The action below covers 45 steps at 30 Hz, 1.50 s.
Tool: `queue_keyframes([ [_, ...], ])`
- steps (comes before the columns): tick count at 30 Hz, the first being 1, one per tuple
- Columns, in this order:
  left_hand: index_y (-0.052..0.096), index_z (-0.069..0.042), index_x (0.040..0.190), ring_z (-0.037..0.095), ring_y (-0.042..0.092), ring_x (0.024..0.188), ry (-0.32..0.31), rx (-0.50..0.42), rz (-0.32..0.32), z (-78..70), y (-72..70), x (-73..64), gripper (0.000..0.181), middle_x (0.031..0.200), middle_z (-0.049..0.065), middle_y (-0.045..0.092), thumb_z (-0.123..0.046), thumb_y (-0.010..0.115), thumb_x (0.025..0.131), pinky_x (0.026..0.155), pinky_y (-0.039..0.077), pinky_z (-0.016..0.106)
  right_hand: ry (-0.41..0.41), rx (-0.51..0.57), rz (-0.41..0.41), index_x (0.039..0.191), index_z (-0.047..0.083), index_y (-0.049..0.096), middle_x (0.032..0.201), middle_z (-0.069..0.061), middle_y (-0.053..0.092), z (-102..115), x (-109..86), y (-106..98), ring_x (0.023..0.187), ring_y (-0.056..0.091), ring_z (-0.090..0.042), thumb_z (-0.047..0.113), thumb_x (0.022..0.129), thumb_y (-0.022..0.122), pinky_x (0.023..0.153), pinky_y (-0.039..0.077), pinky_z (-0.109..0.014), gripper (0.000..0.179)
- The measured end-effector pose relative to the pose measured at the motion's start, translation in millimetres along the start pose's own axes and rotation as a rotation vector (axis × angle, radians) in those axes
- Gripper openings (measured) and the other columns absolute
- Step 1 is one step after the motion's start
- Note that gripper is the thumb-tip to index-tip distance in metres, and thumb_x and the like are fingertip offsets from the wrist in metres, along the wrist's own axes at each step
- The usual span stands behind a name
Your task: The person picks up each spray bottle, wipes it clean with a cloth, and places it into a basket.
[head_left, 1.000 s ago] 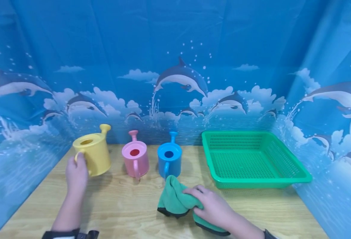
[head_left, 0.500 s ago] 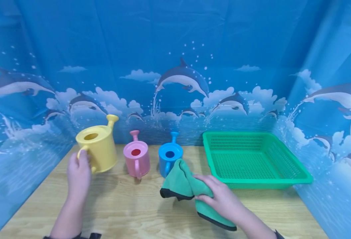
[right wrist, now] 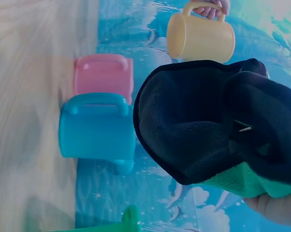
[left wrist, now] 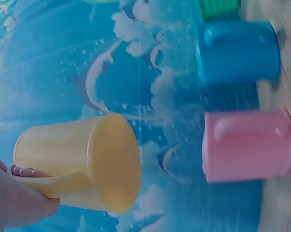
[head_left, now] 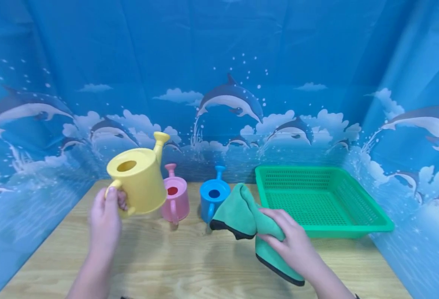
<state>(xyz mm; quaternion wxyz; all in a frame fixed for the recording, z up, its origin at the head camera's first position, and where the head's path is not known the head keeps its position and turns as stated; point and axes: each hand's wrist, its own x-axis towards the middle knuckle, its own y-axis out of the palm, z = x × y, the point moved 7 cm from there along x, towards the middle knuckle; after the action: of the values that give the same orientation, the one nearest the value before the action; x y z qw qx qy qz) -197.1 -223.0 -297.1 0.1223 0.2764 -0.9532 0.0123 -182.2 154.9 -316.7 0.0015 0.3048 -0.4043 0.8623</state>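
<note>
My left hand (head_left: 106, 218) grips the handle of a yellow watering can (head_left: 142, 182), which hangs above the table, tilted with its spout up to the right. In the left wrist view the yellow can (left wrist: 63, 150) shows its base, and curled fingers wrap its handle. My right hand (head_left: 292, 236) holds a green cloth (head_left: 238, 211) with black edging, bunched in the grip and raised off the table. The dark underside of the cloth (right wrist: 184, 121) fills much of the right wrist view and hides most of that hand.
A pink watering can (head_left: 177, 201) and a blue watering can (head_left: 213, 199) stand side by side on the wooden table (head_left: 182, 265). To their right lies a green plastic basket (head_left: 326, 228). A blue dolphin-print sheet (head_left: 219, 54) surrounds the table.
The yellow watering can has risen and moved right in my left hand, now overlapping the pink one in view. My right hand has lifted the cloth up and to the right.
</note>
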Motion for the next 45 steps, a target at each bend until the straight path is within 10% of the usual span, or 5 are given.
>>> queue_keyframes([
  [19,0.045,-0.007,0.087,0.013,0.042,0.070,0.095,-0.260,0.344,-1.9,79.3,-62.5,0.029,0.077,0.000,0.042,-0.024,0.032,0.107,0.067,0.041,0.022,-0.182,0.022,-0.227,0.124,0.020,0.064,0.110,0.001,0.063,8,-12.1,-15,0.096,0.062,-0.013,0.001,0.061,0.086,0.082,0.044,-0.009,0.069],
  [26,0.044,-0.005,0.086,0.012,0.041,0.068,0.111,-0.283,0.385,3.1,99.7,-72.7,0.029,0.075,0.002,0.041,-0.020,0.031,0.107,0.064,0.039,0.022,-0.158,0.001,-0.212,0.127,0.021,0.061,0.112,0.002,0.062,11,-11.2,-13,0.099,0.060,-0.013,0.005,0.064,0.086,0.081,0.050,-0.021,0.070],
  [31,0.042,-0.005,0.084,0.010,0.041,0.066,0.070,-0.285,0.427,9.3,112.4,-76.9,0.030,0.075,0.003,0.039,-0.021,0.030,0.107,0.063,0.040,0.021,-0.140,0.001,-0.203,0.128,0.022,0.060,0.114,0.003,0.062,12,-10.8,-11,0.102,0.061,-0.014,0.007,0.065,0.086,0.080,0.053,-0.030,0.069],
  [37,0.040,-0.005,0.083,0.010,0.041,0.064,-0.004,-0.304,0.443,20.2,124.6,-81.0,0.032,0.073,0.003,0.039,-0.021,0.027,0.107,0.063,0.041,0.021,-0.160,-0.006,-0.210,0.131,0.020,0.057,0.117,0.002,0.059,12,-12.1,-9,0.105,0.058,-0.013,0.008,0.067,0.084,0.091,0.043,-0.013,0.070],
  [45,0.034,-0.009,0.082,0.010,0.039,0.065,-0.172,-0.314,0.454,33.1,136.4,-84.3,0.032,0.073,0.002,0.038,-0.025,0.023,0.107,0.063,0.041,0.022,-0.236,-0.068,-0.243,0.131,0.014,0.056,0.116,-0.003,0.059,13,-13.0,-3,0.103,0.058,-0.019,0.043,0.090,0.059,0.094,0.039,-0.012,0.051],
])
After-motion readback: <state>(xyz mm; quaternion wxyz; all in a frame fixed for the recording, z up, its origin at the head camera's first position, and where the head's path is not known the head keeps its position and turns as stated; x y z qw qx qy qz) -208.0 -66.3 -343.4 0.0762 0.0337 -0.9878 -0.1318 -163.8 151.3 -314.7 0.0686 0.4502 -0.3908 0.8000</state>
